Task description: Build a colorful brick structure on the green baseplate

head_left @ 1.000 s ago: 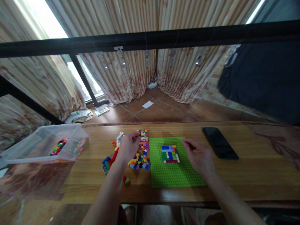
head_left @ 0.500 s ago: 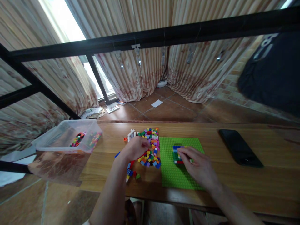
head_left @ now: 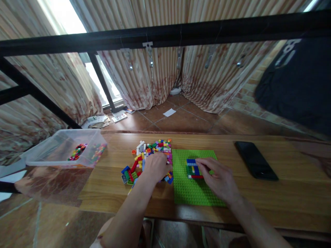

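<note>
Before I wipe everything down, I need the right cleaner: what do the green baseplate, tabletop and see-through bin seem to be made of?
The green baseplate looks like moulded plastic, given its regular stud grid. The tabletop looks like smooth wood or wood-look laminate: grain lines and a soft sheen show. The bin is probably translucent plastic, cloudy, as coloured pieces show through.

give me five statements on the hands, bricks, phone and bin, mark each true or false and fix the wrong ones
1. The brick build sits on the green baseplate. True.
2. The phone lies on the green baseplate. False: it lies on the wooden table, to the right.
3. The left hand is over the loose bricks. True.
4. The plastic bin holds nothing. False: coloured bricks lie inside.
5. The right hand is at the brick build. True.
</note>
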A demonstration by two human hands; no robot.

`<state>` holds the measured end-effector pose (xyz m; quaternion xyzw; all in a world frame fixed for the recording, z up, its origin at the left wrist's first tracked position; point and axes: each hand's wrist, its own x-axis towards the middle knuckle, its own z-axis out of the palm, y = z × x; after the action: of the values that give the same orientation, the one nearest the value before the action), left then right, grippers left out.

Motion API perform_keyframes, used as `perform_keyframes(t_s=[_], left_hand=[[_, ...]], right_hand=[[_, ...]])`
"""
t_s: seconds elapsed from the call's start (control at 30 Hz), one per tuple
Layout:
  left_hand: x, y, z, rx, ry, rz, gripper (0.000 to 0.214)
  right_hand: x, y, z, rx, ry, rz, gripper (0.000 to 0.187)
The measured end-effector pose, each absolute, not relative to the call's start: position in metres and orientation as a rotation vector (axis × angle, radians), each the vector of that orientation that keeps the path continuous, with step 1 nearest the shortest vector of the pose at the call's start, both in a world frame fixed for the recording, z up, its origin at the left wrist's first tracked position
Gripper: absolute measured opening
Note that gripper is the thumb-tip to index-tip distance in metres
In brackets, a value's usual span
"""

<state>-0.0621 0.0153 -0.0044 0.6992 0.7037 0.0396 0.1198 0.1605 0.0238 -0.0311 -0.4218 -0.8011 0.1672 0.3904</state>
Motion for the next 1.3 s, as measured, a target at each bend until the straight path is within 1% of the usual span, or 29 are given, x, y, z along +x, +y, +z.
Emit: perform_keyframes(t_s=[0.17,0.33,0.47,0.63,0.77,0.9,0.97,1.07,1.3], left_hand=[[-0.06,0.017,-0.007,2.053,2.055,0.031,0.021],[-0.069,0.02,-0.004,2.054,1.999,0.136,0.017],[-0.076,0.022,0.004,2.004,1.813,0.375,0.013],[-0.061,0.023,-0.003,1.847,1.509,0.733,0.015],[-0.035,0.02,-0.013,1.699,1.264,0.908,0.014],[-0.018,0.019,-0.017,1.525,1.082,0.999,0.017],[-0.015,0.019,-0.017,1.485,1.077,1.023,0.018],[-0.013,0.018,-0.016,1.583,1.148,1.019,0.017],[-0.005,0.013,-0.014,1.792,1.235,1.047,0.023]], right_hand=[[0.188,0.039,-0.018,-1.182,-1.837,0.213,0.015],[0.2,0.044,-0.015,-1.257,-1.742,0.181,0.018],[0.193,0.04,-0.018,-1.235,-1.743,0.323,0.021],[0.172,0.031,-0.023,-1.232,-1.729,0.65,0.022],[0.157,0.023,-0.023,-1.222,-1.746,0.9,0.022],[0.152,0.021,-0.023,-1.194,-1.654,1.074,0.024],[0.152,0.022,-0.022,-1.186,-1.581,1.147,0.026],[0.153,0.024,-0.022,-1.192,-1.521,1.204,0.029],[0.156,0.026,-0.029,-1.165,-1.467,1.232,0.017]])
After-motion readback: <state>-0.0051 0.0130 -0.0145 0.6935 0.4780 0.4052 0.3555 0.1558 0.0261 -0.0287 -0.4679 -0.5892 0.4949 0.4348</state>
